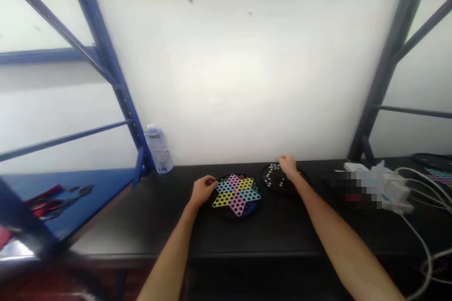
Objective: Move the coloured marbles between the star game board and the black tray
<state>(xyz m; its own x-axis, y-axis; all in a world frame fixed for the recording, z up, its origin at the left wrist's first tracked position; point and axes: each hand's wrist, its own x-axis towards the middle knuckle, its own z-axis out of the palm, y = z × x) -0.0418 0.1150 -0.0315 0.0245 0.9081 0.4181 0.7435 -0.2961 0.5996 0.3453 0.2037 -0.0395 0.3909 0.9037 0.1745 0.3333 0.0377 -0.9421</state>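
The round star-patterned board (236, 195) is set on the black table (151, 225), immediately right of the left hand (203, 191), whose curled fingers are held at its upper-left edge. The dark round tray (277, 188), farther right, is partly covered by the right hand (287, 165). Whether anything is pinched by either hand cannot be told.
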